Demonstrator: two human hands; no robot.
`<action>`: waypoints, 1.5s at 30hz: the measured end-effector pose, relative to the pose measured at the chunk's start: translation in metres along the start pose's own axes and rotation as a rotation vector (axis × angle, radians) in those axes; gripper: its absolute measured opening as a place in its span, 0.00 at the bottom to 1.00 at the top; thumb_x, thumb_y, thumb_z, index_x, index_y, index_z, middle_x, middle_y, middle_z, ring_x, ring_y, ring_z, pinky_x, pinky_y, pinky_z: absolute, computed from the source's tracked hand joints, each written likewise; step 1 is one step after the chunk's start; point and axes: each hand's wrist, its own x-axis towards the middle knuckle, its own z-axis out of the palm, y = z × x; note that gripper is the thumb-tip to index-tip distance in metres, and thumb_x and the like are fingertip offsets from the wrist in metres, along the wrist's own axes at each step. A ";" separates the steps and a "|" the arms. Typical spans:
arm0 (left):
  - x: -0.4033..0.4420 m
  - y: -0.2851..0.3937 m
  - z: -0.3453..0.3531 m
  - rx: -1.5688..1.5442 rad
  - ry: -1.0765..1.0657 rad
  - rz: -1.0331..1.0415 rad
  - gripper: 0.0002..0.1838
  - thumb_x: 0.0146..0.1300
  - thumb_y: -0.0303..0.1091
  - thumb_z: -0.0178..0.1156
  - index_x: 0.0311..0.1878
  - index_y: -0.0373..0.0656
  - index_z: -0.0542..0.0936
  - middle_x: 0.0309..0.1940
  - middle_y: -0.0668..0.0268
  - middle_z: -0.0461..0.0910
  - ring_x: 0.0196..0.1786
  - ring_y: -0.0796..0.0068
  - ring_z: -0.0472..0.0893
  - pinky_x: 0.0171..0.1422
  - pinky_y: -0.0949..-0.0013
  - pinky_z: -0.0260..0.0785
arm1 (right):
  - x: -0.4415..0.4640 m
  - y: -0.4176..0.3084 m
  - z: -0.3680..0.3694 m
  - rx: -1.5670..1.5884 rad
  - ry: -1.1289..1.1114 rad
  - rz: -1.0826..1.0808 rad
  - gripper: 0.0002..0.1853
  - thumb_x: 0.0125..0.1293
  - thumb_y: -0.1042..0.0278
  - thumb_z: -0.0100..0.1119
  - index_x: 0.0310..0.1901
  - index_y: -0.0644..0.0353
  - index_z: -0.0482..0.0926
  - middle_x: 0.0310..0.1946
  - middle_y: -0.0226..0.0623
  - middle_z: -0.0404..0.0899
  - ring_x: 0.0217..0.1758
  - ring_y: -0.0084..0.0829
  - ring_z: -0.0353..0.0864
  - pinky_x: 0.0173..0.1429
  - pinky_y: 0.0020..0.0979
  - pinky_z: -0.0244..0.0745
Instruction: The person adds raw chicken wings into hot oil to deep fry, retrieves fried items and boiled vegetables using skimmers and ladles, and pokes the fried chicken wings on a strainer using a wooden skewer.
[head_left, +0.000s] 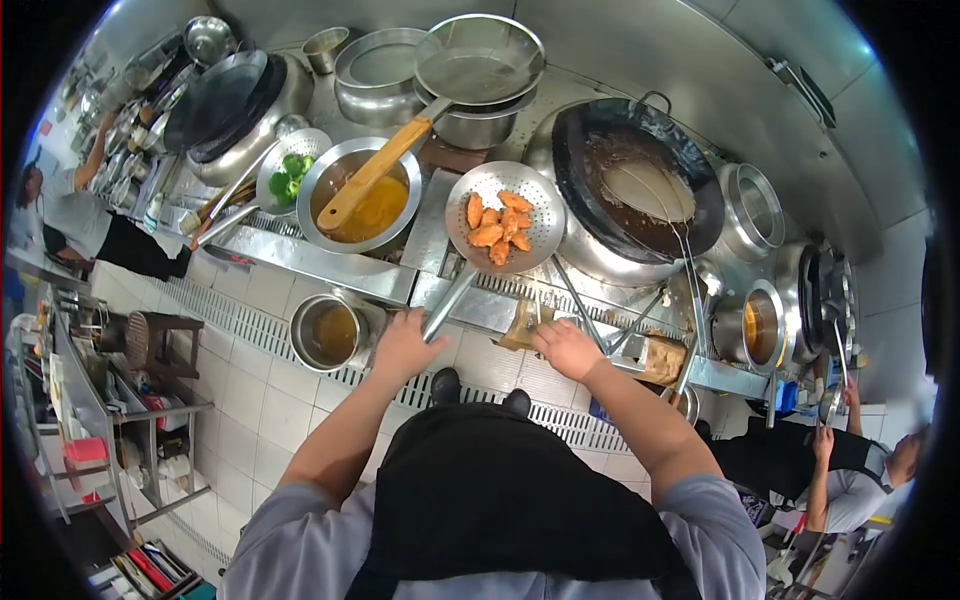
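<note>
My left hand (405, 347) rests at the front edge of the steel counter, fingers apart, its thumb beside the handle end of a perforated strainer ladle (465, 255). Several browned chicken wings (487, 235) lie in that ladle's bowl. My right hand (568, 348) is at the same edge with fingers extended, touching or just beside a brown folded cloth (522, 326). No tool shows in it. Right of centre, a black wok (575, 150) holds dark liquid and a round wire-mesh skimmer (650, 190), whose long handle hangs over the front edge.
A metal bowl of orange liquid (375, 215) carries a wooden-handled sieve (480, 60). Green vegetables (290, 178) sit in another strainer. Below the edge hangs a pot (328, 332). Co-workers stand at far left (85, 215) and far right (850, 480). A stool (160, 340) stands behind.
</note>
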 end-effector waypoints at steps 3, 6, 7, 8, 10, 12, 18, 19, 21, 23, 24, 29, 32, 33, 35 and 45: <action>0.003 0.004 0.004 0.076 -0.256 -0.134 0.45 0.57 0.56 0.67 0.70 0.36 0.65 0.63 0.38 0.69 0.64 0.41 0.73 0.68 0.51 0.67 | 0.010 -0.006 -0.011 -0.005 -0.089 -0.028 0.08 0.63 0.69 0.50 0.42 0.57 0.76 0.39 0.35 0.77 0.48 0.35 0.79 0.55 0.37 0.73; 0.000 -0.020 0.016 -0.036 -0.141 -0.048 0.46 0.57 0.56 0.67 0.71 0.36 0.64 0.63 0.38 0.69 0.62 0.44 0.76 0.66 0.52 0.69 | 0.007 0.000 0.012 0.046 -0.129 0.054 0.07 0.62 0.69 0.51 0.40 0.58 0.77 0.39 0.36 0.77 0.47 0.36 0.79 0.54 0.36 0.74; -0.004 -0.024 0.014 -0.080 -0.128 -0.049 0.45 0.57 0.54 0.67 0.71 0.36 0.64 0.61 0.40 0.70 0.58 0.46 0.77 0.64 0.53 0.70 | 0.007 0.002 0.017 0.014 -0.107 0.009 0.07 0.62 0.69 0.51 0.39 0.59 0.78 0.40 0.36 0.77 0.46 0.36 0.80 0.53 0.34 0.75; -0.007 -0.027 0.011 -0.123 -0.115 -0.049 0.44 0.58 0.53 0.67 0.71 0.35 0.65 0.59 0.42 0.72 0.55 0.48 0.79 0.61 0.55 0.71 | 0.007 0.002 0.021 0.006 -0.076 0.008 0.07 0.62 0.69 0.51 0.38 0.59 0.78 0.39 0.36 0.77 0.45 0.36 0.80 0.53 0.34 0.75; -0.010 -0.030 0.000 -0.211 -0.131 -0.086 0.42 0.58 0.51 0.67 0.70 0.35 0.65 0.56 0.44 0.73 0.52 0.50 0.80 0.59 0.56 0.72 | 0.009 0.007 0.024 0.030 -0.101 -0.020 0.08 0.62 0.69 0.52 0.39 0.60 0.78 0.39 0.37 0.77 0.45 0.37 0.80 0.53 0.35 0.75; -0.009 -0.036 -0.008 -0.254 -0.155 -0.113 0.41 0.58 0.50 0.67 0.70 0.35 0.67 0.54 0.46 0.75 0.49 0.53 0.80 0.57 0.57 0.73 | 0.012 0.005 0.021 0.006 -0.109 -0.021 0.08 0.62 0.69 0.52 0.39 0.60 0.78 0.39 0.38 0.77 0.45 0.37 0.80 0.54 0.35 0.75; 0.007 -0.045 0.016 -0.397 -0.292 -0.048 0.31 0.62 0.45 0.64 0.62 0.35 0.72 0.36 0.55 0.80 0.32 0.64 0.82 0.41 0.62 0.76 | 0.023 -0.003 0.004 0.045 -0.230 -0.067 0.08 0.61 0.69 0.52 0.39 0.60 0.77 0.40 0.39 0.77 0.45 0.39 0.79 0.53 0.36 0.75; 0.008 -0.040 0.014 -0.507 -0.371 -0.089 0.29 0.63 0.44 0.64 0.61 0.35 0.73 0.33 0.57 0.80 0.29 0.66 0.82 0.38 0.63 0.76 | 0.026 -0.004 0.003 0.068 -0.250 -0.104 0.07 0.61 0.69 0.53 0.39 0.59 0.77 0.40 0.39 0.77 0.45 0.40 0.79 0.53 0.36 0.75; 0.007 -0.034 0.012 -0.630 -0.432 -0.127 0.23 0.64 0.41 0.62 0.56 0.34 0.75 0.28 0.59 0.80 0.24 0.69 0.80 0.33 0.65 0.75 | 0.033 -0.007 -0.003 0.018 -0.187 -0.109 0.07 0.62 0.68 0.52 0.39 0.59 0.77 0.40 0.39 0.77 0.46 0.40 0.80 0.54 0.37 0.75; -0.001 -0.029 -0.002 -0.604 -0.401 -0.136 0.20 0.65 0.40 0.62 0.53 0.35 0.76 0.25 0.61 0.79 0.24 0.71 0.81 0.31 0.66 0.74 | 0.048 -0.014 -0.029 0.062 -0.011 0.004 0.04 0.61 0.71 0.56 0.37 0.57 0.77 0.37 0.39 0.78 0.43 0.38 0.81 0.49 0.39 0.78; -0.005 -0.027 -0.010 -0.591 -0.385 -0.141 0.18 0.66 0.39 0.61 0.51 0.35 0.77 0.24 0.62 0.79 0.24 0.72 0.81 0.31 0.67 0.73 | 0.058 -0.015 -0.049 0.061 -0.019 0.001 0.04 0.61 0.71 0.56 0.37 0.57 0.77 0.37 0.39 0.78 0.43 0.38 0.81 0.49 0.39 0.78; -0.015 -0.036 -0.016 -0.376 -0.307 -0.102 0.28 0.64 0.43 0.63 0.61 0.35 0.73 0.39 0.48 0.81 0.38 0.62 0.84 0.42 0.60 0.76 | 0.119 0.006 -0.107 0.690 0.683 0.723 0.04 0.65 0.73 0.60 0.38 0.62 0.77 0.27 0.42 0.81 0.30 0.41 0.83 0.37 0.39 0.77; -0.002 -0.037 -0.004 -0.298 -0.111 -0.042 0.33 0.61 0.43 0.66 0.66 0.37 0.70 0.50 0.44 0.78 0.51 0.56 0.81 0.54 0.57 0.74 | 0.149 0.026 -0.106 0.764 0.600 0.770 0.06 0.68 0.68 0.59 0.41 0.62 0.78 0.28 0.46 0.82 0.29 0.45 0.83 0.37 0.38 0.77; 0.007 -0.030 -0.008 -0.302 0.005 0.021 0.33 0.60 0.41 0.67 0.65 0.37 0.71 0.48 0.46 0.78 0.49 0.56 0.81 0.53 0.57 0.74 | 0.156 0.033 -0.094 0.741 0.552 0.729 0.06 0.69 0.69 0.59 0.41 0.62 0.77 0.28 0.46 0.82 0.29 0.46 0.83 0.37 0.39 0.77; 0.024 -0.012 -0.017 -0.370 0.167 0.080 0.29 0.58 0.38 0.68 0.61 0.37 0.74 0.44 0.52 0.77 0.44 0.56 0.80 0.51 0.58 0.74 | 0.165 0.039 -0.075 0.641 0.472 0.635 0.07 0.70 0.69 0.57 0.42 0.64 0.77 0.26 0.47 0.81 0.28 0.48 0.83 0.37 0.42 0.76; 0.138 0.037 0.032 0.013 0.249 0.345 0.18 0.54 0.36 0.69 0.49 0.45 0.83 0.49 0.59 0.77 0.55 0.58 0.78 0.57 0.54 0.71 | 0.174 0.049 -0.038 0.753 0.302 0.541 0.07 0.70 0.68 0.56 0.41 0.63 0.76 0.29 0.54 0.82 0.34 0.53 0.83 0.40 0.46 0.76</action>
